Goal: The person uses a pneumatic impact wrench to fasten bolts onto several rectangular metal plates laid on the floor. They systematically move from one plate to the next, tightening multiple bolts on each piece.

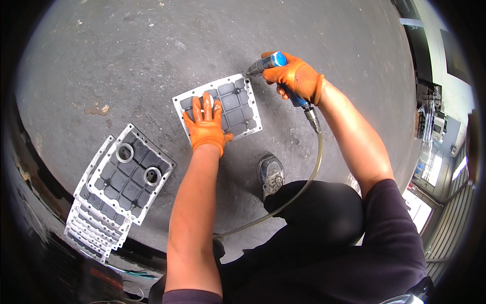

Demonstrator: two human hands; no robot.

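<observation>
A square metal cover plate (232, 103) lies on the grey floor, with a bright machined rim full of bolt holes and a dark ribbed middle. My left hand (206, 130), in an orange glove, rests on its lower left part with the fingers spread. In my right hand (299, 80), also gloved in orange, is a blue pistol-shaped air tool (278, 59). The grey nose of the tool points left at the plate's upper right corner; whether it touches the rim is hard to tell. A pale air hose (320, 154) runs from the tool's handle down past my knee.
To the left, several similar metal plates (96, 225) are stacked overlapping; the top plate (121, 177) carries two round collars. My shoe (272, 175) stands just below the work plate. Dark edging bounds the floor at lower left. Equipment (430, 121) lines the far right.
</observation>
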